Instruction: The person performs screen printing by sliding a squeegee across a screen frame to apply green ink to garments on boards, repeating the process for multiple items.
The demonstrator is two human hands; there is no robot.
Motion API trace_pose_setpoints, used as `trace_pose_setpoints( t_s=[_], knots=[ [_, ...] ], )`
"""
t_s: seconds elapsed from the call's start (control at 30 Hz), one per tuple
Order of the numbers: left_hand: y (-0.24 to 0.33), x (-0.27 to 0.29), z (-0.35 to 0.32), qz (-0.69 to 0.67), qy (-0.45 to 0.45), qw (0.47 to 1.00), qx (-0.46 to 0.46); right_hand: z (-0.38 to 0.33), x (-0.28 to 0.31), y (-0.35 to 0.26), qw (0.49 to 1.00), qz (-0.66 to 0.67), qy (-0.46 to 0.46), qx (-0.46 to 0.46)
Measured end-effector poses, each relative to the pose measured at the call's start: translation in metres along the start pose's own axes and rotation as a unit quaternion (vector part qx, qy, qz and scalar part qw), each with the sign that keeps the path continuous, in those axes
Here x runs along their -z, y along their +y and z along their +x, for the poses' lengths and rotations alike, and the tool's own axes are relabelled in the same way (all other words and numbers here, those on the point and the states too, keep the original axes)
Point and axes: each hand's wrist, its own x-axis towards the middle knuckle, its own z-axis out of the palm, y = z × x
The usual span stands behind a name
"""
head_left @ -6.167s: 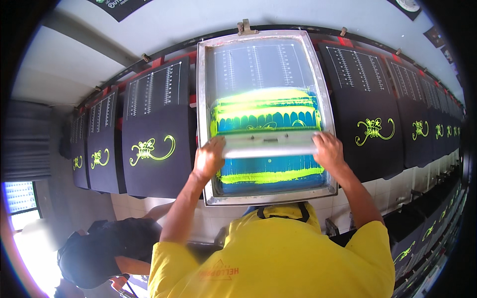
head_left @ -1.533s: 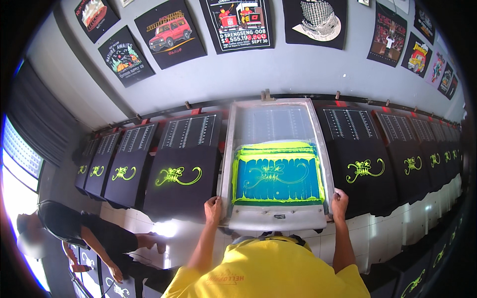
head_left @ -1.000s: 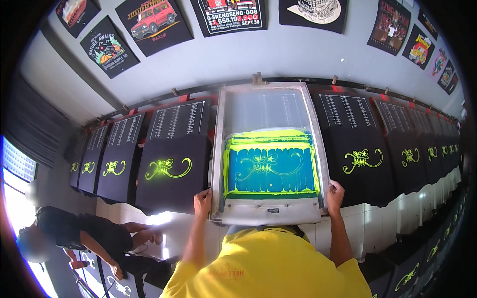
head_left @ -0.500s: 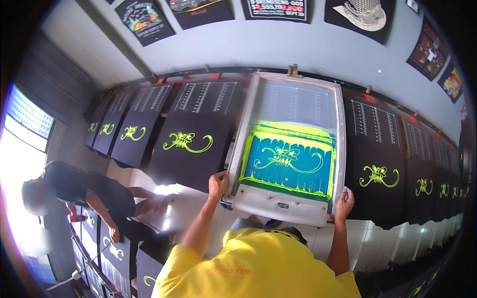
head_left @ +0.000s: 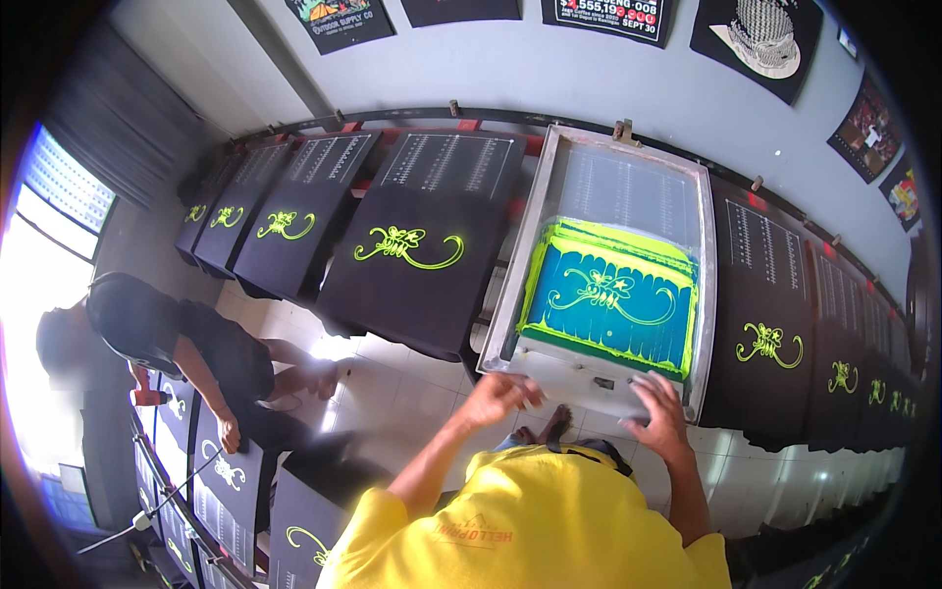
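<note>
A screen printing frame [head_left: 703,294] lies over a dark panel in front of me. Its mesh carries bright yellow-green ink [head_left: 628,239] around a teal area with a curling flower design. Along the near end sits a wide pale board with small metal fittings [head_left: 579,378], which looks like a squeegee. My left hand [head_left: 502,395] is at the board's left end, fingers stretched out and slightly bent. At its right part is my right hand [head_left: 655,410], open with fingers spread. Whether the fingertips touch the board I cannot tell.
Dark printed fabric panels [head_left: 407,285] flank the frame, with more dark panels [head_left: 760,294] to the right. A rail [head_left: 454,113] runs behind them. At the left, another person [head_left: 186,334] bends over a second row. White tiles cover the floor [head_left: 397,383].
Both hands have left the frame's sides and come inward to the pale board, fingers opening. My view has shifted, so the frame appears further right.
</note>
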Motion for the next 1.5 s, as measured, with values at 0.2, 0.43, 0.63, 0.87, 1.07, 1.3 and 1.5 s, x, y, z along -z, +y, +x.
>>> trace_pose_setpoints(
  t_s=[0.2,0.43,0.63,0.87,1.07,1.3,1.5],
  knots=[
    [-0.029,-0.058,-0.004,0.085,-0.128,0.98,0.129,0.013,-0.002,-0.006,0.988,-0.078,-0.114,0.064],
    [-0.084,-0.086,0.029,-0.124,-0.134,0.969,0.166,0.044,-0.005,-0.014,0.987,-0.143,-0.072,0.019],
    [-0.055,-0.089,0.038,-0.166,-0.122,0.952,0.228,0.03,-0.033,-0.014,0.975,-0.221,-0.03,0.012],
    [-0.06,-0.094,0.042,-0.142,-0.104,0.958,0.226,0.079,-0.014,0.016,0.981,-0.194,0.026,0.012],
    [-0.062,-0.1,0.048,-0.211,-0.039,0.935,0.281,0.159,-0.024,0.08,0.97,-0.231,0.065,0.029],
    [-0.058,-0.102,0.046,-0.302,-0.019,0.903,0.305,0.193,-0.036,0.109,0.97,-0.23,0.074,0.021],
    [-0.067,-0.101,0.046,-0.367,-0.011,0.878,0.306,0.2,-0.02,0.107,0.981,-0.19,0.006,0.032]
  ],
)
